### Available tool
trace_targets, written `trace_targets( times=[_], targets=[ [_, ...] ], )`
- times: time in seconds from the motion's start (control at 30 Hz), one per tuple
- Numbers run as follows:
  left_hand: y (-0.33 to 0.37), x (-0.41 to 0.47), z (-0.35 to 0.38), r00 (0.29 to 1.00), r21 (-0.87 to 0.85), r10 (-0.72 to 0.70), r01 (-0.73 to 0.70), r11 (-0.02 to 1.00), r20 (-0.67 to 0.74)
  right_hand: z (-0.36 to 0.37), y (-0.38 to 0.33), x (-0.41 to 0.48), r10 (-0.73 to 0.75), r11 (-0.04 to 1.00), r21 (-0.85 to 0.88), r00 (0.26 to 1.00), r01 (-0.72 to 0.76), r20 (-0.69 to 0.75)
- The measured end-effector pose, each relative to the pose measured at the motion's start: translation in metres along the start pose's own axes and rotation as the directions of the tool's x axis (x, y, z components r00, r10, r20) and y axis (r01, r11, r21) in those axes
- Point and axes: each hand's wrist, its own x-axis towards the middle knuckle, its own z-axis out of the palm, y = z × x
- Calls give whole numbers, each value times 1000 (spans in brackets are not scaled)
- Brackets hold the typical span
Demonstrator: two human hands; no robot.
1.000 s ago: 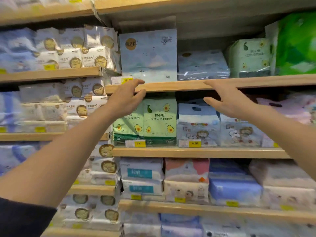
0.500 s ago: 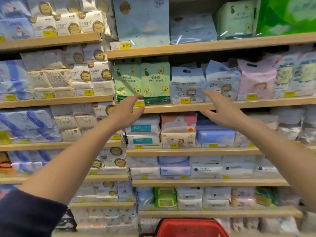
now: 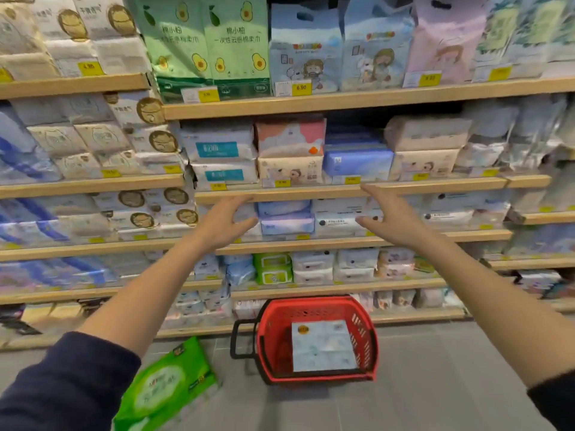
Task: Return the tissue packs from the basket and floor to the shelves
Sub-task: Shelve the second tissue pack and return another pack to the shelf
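A red basket (image 3: 367, 346) stands on the grey floor below the shelves, with a pale blue tissue pack (image 3: 322, 345) lying flat inside it. A green tissue pack (image 3: 168, 387) lies on the floor to the basket's left. My left hand (image 3: 224, 223) and my right hand (image 3: 393, 217) are both stretched out in front of the middle shelves, fingers straight, holding nothing. They hover well above the basket, roughly a basket's width apart.
Wooden shelves (image 3: 342, 102) packed with tissue packs fill the whole wall ahead, with yellow price tags along their edges. The basket's black handle (image 3: 238, 339) sticks out on its left side. Grey floor tiles (image 3: 435, 384) spread to the right of the basket.
The view has tilted downward, bringing the basket and the green floor pack into sight. Both hands have come down from the upper shelf edge to the middle shelves, still holding nothing.
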Motion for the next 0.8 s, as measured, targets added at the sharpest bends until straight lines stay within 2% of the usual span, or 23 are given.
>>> trace_targets(
  times=[0.23, 0.43, 0.53, 0.63, 0.8],
  targets=[
    [-3, -13, 92, 977, -67, -128, 141, 988, 172, 53, 70, -31, 104, 993, 36, 968, -115, 227],
    [-10, -30, 157, 930, -99, -230, 267, 959, 286, 89, 114, -51, 141, 978, 94, 925, -185, 351],
    [-15, -36, 186, 919, -144, -221, 280, 949, 328, 111, 132, -57, 168, 971, 96, 908, -221, 385],
    [-26, -36, 216, 902, -202, -212, 303, 932, 376, 140, 150, -57, 211, 955, 98, 873, -280, 439],
    [-65, -27, 274, 842, -179, -261, 381, 907, 472, 202, 183, -51, 341, 884, 111, 788, -455, 512]
  ],
)
